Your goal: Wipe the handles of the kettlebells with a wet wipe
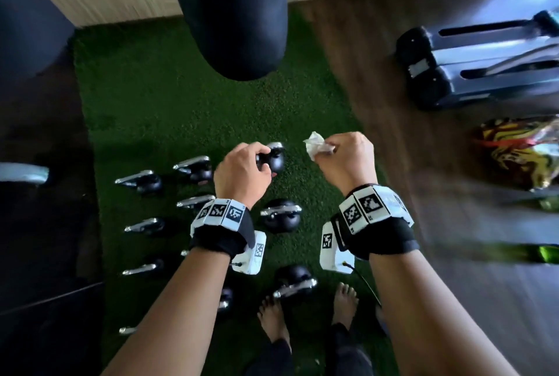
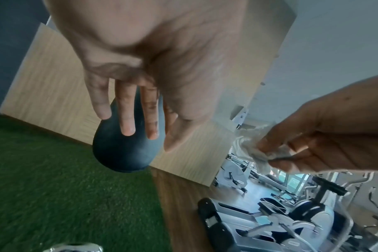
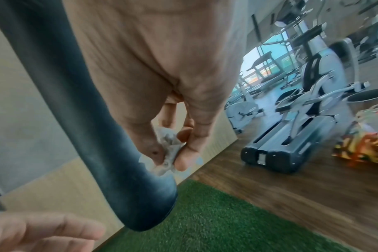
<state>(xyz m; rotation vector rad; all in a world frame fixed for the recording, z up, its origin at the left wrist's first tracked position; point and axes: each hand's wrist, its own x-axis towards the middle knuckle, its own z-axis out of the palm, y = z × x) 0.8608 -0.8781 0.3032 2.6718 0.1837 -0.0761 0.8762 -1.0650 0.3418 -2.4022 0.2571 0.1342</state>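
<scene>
Head view: the person is standing barefoot on a green artificial-turf mat [image 1: 169, 109] on which black round kettlebells with polished metal handles [image 1: 193, 161] are standing in rows. The right hand [image 1: 348, 160] is pinching a crumpled white wet wipe [image 1: 317, 144] between thumb and fingertips, raised above the mat and clear of every handle. The left hand [image 1: 242, 173] is hovering over the farthest kettlebell [image 1: 276, 160]; whether it is touching that one cannot be told from here. A hanging black punching bag [image 1: 230, 12] is close ahead.

Left wrist view: the left hand's fingers [image 2: 127, 119] are hanging straight and relaxed, gripping nothing.

Right wrist view: the wipe is bunched tightly at the fingertips [image 3: 181, 160].

Judgement: for good coverage, the wipe should be opened out, wrapped around one handle, and drawn along its full length, including the underside. The free hand should be steadying the kettlebell's body so that it is not tipping.
</scene>
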